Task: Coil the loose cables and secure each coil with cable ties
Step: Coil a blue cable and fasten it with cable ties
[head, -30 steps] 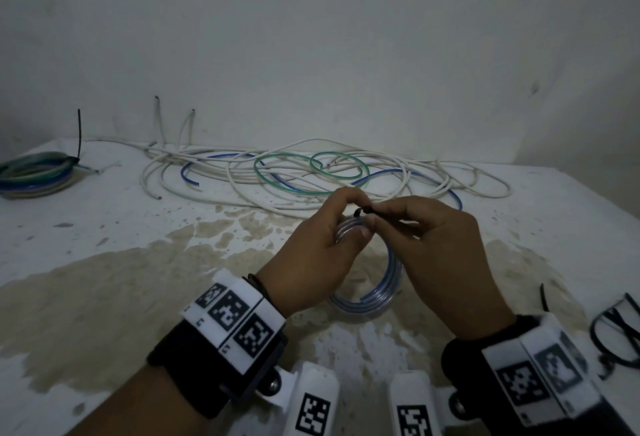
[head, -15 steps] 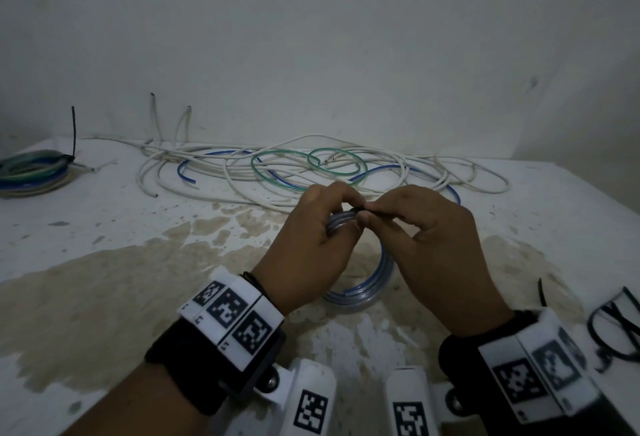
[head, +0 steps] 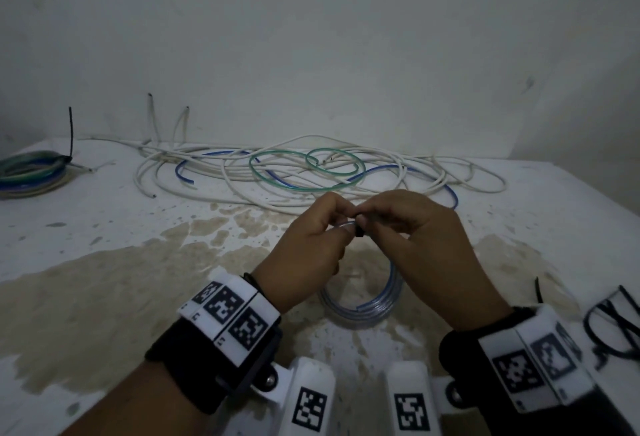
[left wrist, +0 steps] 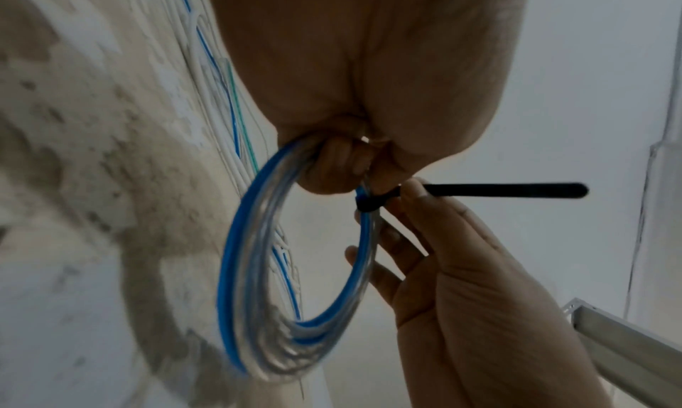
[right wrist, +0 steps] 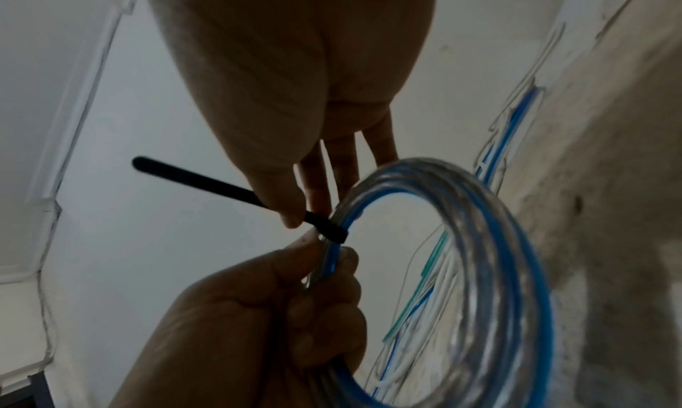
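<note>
Coil (left wrist: 295,268) of blue-and-clear cable held above the table (head: 104,280) — left hand (head: 311,245) pinching its top, right hand (head: 426,245) pinching the black cable tie's (left wrist: 479,191) tail. A slipped grip could let loops spring loose.

the head camera looked forward and down from above and behind both wrists, taking in the stained table (head: 104,228) as far as the back wall (head: 346,37). each wrist camera sat very close beneath its own palm and looked along the fingers, the left wrist view facing the right hand (left wrist: 479,283), the right wrist view facing the left hand (right wrist: 258,312). all three views shared the blue coil (head: 374,311) (left wrist: 258,268) (right wrist: 498,239) between the hands.
</note>
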`<state>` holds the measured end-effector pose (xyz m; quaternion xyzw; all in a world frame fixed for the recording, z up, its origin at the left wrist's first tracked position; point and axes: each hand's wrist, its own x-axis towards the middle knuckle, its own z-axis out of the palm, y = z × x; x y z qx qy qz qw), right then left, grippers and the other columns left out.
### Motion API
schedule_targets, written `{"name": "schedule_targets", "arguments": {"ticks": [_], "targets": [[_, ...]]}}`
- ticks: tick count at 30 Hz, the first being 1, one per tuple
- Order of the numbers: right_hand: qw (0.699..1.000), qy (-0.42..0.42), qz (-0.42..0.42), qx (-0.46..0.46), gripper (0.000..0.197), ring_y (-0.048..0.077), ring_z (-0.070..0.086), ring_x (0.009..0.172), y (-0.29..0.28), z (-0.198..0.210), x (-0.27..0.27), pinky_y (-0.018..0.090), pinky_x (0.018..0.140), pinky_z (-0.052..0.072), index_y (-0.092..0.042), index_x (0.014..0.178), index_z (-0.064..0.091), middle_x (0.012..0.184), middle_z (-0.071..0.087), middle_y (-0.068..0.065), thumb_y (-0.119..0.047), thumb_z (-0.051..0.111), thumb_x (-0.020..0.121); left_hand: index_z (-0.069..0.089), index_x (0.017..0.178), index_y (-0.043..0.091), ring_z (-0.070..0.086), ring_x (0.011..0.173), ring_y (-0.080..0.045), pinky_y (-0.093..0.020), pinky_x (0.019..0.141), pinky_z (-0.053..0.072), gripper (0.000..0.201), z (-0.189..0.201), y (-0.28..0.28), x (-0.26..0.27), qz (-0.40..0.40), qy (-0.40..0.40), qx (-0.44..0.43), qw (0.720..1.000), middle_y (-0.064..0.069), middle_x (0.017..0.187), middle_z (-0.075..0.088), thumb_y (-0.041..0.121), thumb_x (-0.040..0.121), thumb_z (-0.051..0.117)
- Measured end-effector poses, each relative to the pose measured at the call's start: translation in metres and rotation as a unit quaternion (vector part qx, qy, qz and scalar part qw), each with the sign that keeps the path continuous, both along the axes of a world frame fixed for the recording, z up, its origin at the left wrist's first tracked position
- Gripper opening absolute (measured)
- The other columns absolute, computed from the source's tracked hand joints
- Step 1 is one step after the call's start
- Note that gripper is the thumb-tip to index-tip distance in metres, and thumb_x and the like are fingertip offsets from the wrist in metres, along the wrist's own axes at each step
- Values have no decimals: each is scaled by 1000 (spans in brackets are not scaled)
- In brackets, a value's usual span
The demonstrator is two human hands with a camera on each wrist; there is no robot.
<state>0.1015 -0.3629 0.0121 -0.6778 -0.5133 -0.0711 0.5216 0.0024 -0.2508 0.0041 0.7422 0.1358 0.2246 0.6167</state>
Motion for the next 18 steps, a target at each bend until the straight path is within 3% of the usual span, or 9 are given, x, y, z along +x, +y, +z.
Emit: {"name": "schedule_targets", "arguments": {"ticks": [4,6,9,11,14,18], "targets": [[996,-85,-19,22,12,4,61,80,0,-2,5,24,70,51,-12,84,74,79,66,-9,-12,63,79,52,89,8,35,45,-13,-26,45,32,10,-6,-1,2,15,5,7,1000,4,62,48,9,97,47],[993,-116,-18,20,10,5,59,80,1,-3,5,20,71,49,-9,83,74,80,68,-2,-9,65,78,52,87,10,35,46,-16,-27,44,31,12,-7,2,3,23,8,19,1000,-2,69,51,10,97,46],[994,-103,-24,4,10,4,57,77,3,-4,6,16,71,44,-14,83,75,78,67,-2,-12,66,79,52,93,25,35,50,-18,-28,47,32,16,-6,4,2,8,14,51,999,-6,80,52,13,99,43],[996,-82,-30,10,9,5,58,76,2,-5,5,18,69,44,-17,83,75,76,67,-3,-13,69,79,51,97,31,35,50,-17,-28,47,32,16,-4,3,1,-2,10,59,998,-9,83,52,17,99,43],[998,-57,-17,19,8,5,61,75,-1,-3,3,20,69,46,-18,84,76,75,69,-2,-16,69,79,52,97,29,37,51,-16,-31,49,32,5,-4,4,0,2,-1,116,993,-16,88,53,29,97,47],[995,-90,-18,24,9,7,60,74,0,-3,4,20,70,45,-14,84,75,76,69,-1,-15,66,81,55,96,26,35,46,-8,-23,46,30,7,-10,6,2,6,-4,133,991,-7,81,46,30,95,50]]}}
